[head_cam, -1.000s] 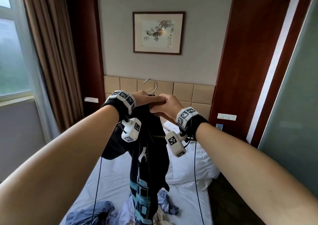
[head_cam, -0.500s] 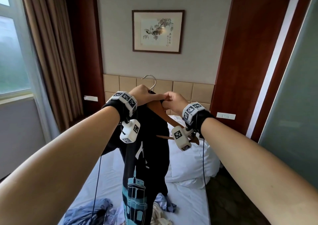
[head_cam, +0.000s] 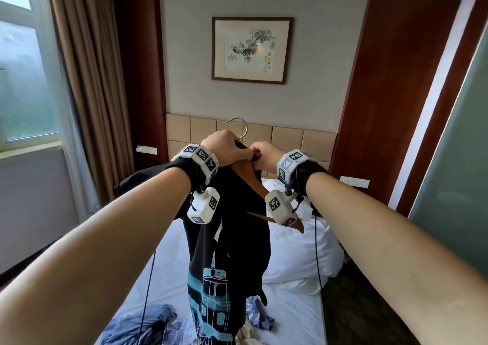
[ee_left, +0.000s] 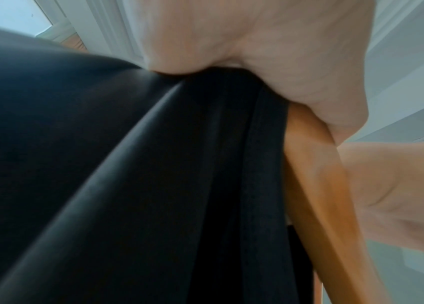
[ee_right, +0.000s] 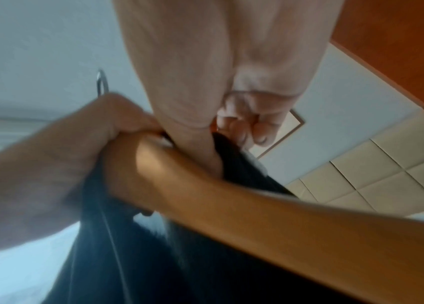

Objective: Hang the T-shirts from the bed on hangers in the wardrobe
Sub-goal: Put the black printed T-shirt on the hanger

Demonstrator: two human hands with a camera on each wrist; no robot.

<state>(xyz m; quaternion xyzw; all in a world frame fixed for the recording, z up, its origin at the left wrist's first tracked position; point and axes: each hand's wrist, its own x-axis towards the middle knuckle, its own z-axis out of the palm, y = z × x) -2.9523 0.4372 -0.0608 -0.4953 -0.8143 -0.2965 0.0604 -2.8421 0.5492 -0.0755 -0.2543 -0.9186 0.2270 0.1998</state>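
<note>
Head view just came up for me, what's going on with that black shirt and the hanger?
A person is fitting a black T-shirt onto a wooden hanger held up over the bed. The left hand grips the hanger top and the shirt together; the right hand pinches the collar near the hook. The hanger's right arm is bare, so the shirt is only half on. More clothes lie on the bed.

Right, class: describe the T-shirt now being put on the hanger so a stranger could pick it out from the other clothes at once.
Start at the white bed below the framed picture. Above its middle, both hands, left and right, hold up a wooden hanger. The black T-shirt draped from it carries a turquoise tower print, and it alone hangs in the air; the other clothes lie crumpled on the sheet.
</note>
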